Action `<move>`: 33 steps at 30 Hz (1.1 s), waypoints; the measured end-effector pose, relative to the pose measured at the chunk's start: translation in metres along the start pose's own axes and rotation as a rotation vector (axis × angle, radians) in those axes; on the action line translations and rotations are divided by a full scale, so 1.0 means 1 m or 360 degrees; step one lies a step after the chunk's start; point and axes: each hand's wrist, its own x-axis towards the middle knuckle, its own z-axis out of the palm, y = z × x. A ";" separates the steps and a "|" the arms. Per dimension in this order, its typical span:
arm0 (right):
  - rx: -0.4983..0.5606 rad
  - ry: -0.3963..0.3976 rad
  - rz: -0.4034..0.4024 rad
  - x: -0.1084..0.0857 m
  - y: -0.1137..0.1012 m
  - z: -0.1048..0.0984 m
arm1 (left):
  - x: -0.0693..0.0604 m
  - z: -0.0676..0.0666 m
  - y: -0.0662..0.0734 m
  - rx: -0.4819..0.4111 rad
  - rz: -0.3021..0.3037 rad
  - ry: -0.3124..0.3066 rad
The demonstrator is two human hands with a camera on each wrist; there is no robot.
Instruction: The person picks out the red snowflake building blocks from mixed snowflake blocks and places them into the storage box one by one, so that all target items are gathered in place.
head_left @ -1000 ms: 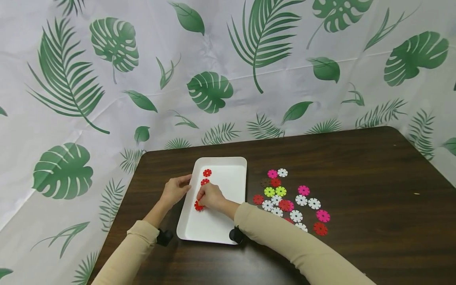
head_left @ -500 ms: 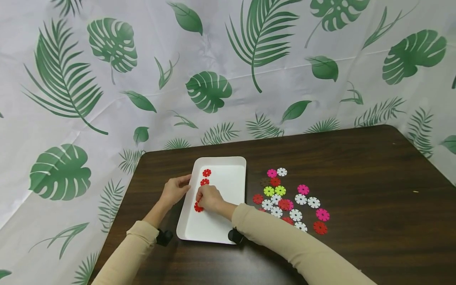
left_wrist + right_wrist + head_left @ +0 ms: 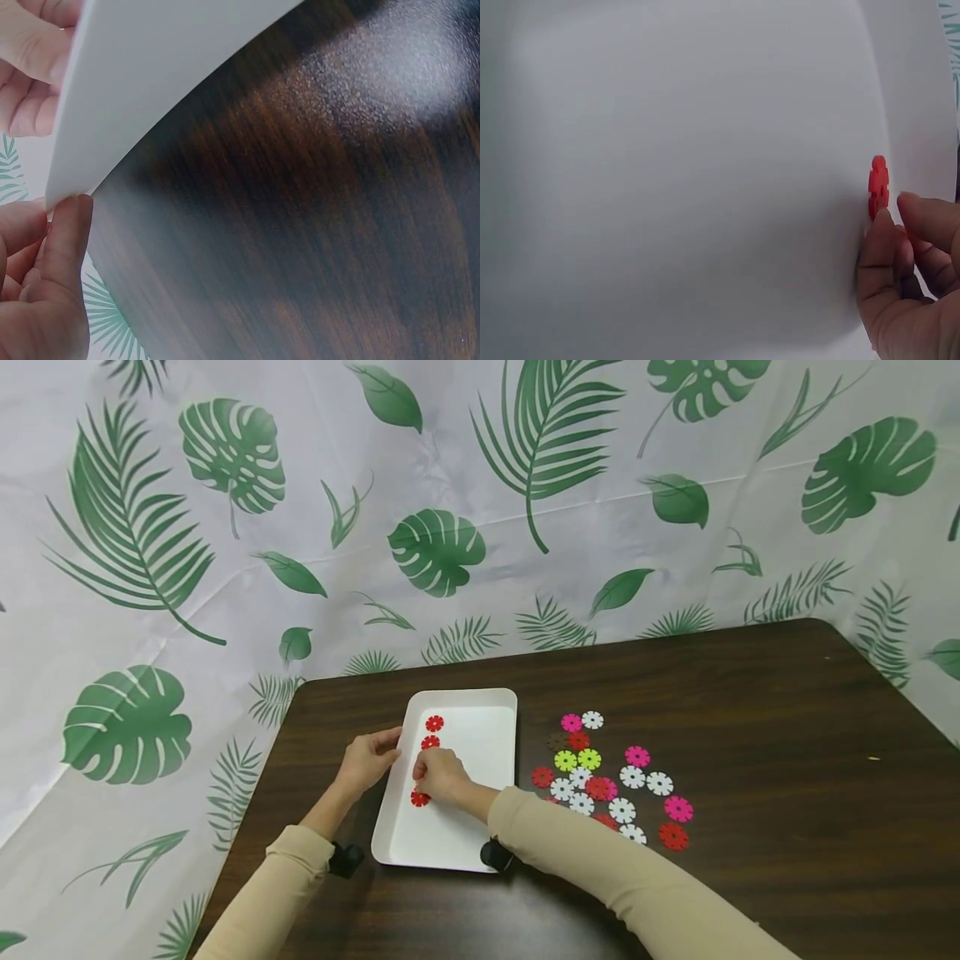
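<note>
A white tray (image 3: 480, 827) lies on the table, several red notched interlocking discs in a line along its left side. Two of them, an upper disc (image 3: 435, 723) and another disc (image 3: 430, 742), show beyond my right hand (image 3: 442, 775). That hand's fingers are bent down at the lowest red disc (image 3: 878, 184); a fingertip touches it and the thumb is close by. Its fingers partly cover the disc, and what lies under the palm is hidden. My left hand (image 3: 366, 760) holds the tray's left rim, thumb and finger pinching the edge (image 3: 71, 199).
Right of the tray lie loose discs: white ones (image 3: 622, 811), pink ones (image 3: 678, 808), yellow-green ones (image 3: 566, 761), red ones (image 3: 673, 836) and a brown one (image 3: 557, 742). The dark wooden table (image 3: 787, 735) meets a leaf-print cloth (image 3: 450, 460) behind.
The lowest red disc has shifted very slightly at my right fingertips. Both hands stay nearly in place; the head view has drifted a little.
</note>
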 end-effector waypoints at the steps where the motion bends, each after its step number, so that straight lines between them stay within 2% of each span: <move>1: 0.0017 0.0004 0.0012 0.000 0.000 -0.001 | 0.000 0.000 0.000 -0.0001 -0.0003 0.0000; 7: 0.0201 -0.0013 0.0117 -0.002 0.000 -0.011 | 0.001 0.000 -0.001 0.0037 -0.0003 0.0015; 17: 0.0570 0.0022 0.0110 -0.017 0.001 -0.043 | 0.001 0.001 0.001 0.0024 -0.0029 -0.0004; 23: 0.0746 0.0029 0.0112 -0.029 0.014 -0.068 | 0.000 0.002 0.003 0.0015 -0.0035 -0.0002; 33: 0.0868 0.0098 0.0191 -0.058 0.046 -0.116 | 0.000 0.002 0.002 0.0035 -0.0063 -0.0007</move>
